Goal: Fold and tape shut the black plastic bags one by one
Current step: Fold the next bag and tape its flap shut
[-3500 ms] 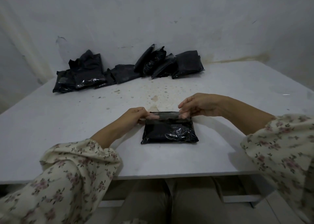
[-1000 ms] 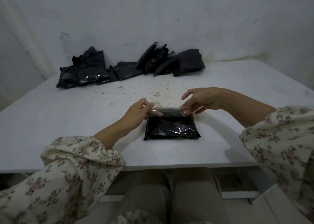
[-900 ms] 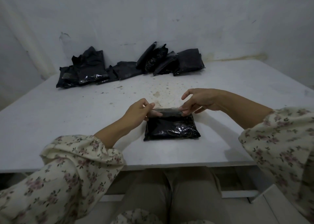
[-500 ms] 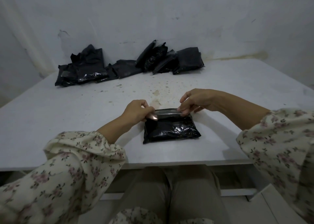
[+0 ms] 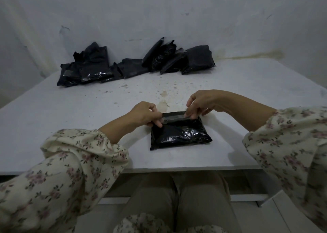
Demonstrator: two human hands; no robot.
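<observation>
The heap of bags at the back of the table, against the wall, slumps and leans, which suggests light, soft packets that give under a press. The left hand has its fingers curled in and pinches the left end of a strip of clear tape at the top left corner of the bag being worked on. That bag lies flat near the table's front edge, between the 2 hands. Its thin film looks slippery, so it probably slides if pushed. The safest hold is likely at the 2 top corners, where the folded flap is doubled and firmer. The tape probably needs to be kept taut, or it wrinkles and catches on fingers. The bag is glossy black, creased and roughly rectangular, with its top edge folded over and the tape lying along that fold. The right hand pinches the tape's right end at the top right corner, fingers bent.
</observation>
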